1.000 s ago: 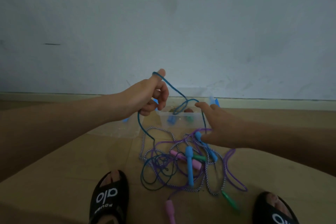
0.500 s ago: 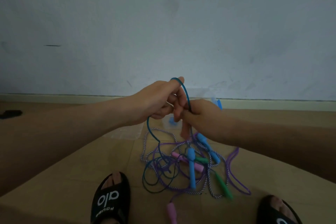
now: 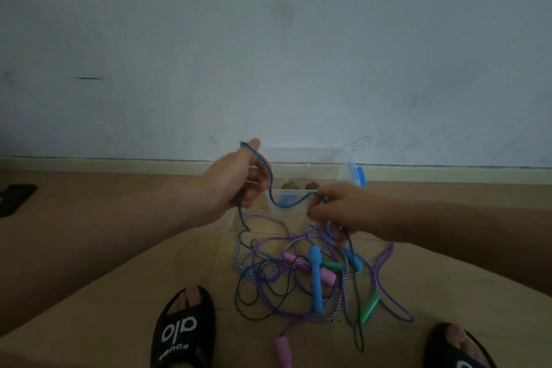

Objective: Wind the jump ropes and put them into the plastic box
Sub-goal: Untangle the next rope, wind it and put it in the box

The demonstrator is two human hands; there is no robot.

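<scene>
1. The left hand (image 3: 230,185) holds the dark blue rope (image 3: 270,188) looped over its raised thumb, with the fingers curled round the strand below. The right hand (image 3: 334,206) pinches the same cord a little further along, so a slack sag hangs between the two grips.

2. That sag suggests the rope is light and limp. It will not hold a coil by itself, so each turn probably needs a finger or thumb to keep it.

3. The rest of the dark blue rope trails down to the floor (image 3: 149,284) into a tangle of jump ropes (image 3: 298,275): a purple cord, a striped braided one, and blue, pink and green handles, all crossing one another.

4. The thin cord looks smooth and may slip, so a pinch close to the last loop seems wise. A hard pull could drag the whole tangle along.

5. The handles are the stiff parts and the natural place to take hold of a wound bundle.

6. The plastic box (image 3: 301,191) stands just behind the hands by the wall, open, with something dark inside that is hard to make out.
</scene>
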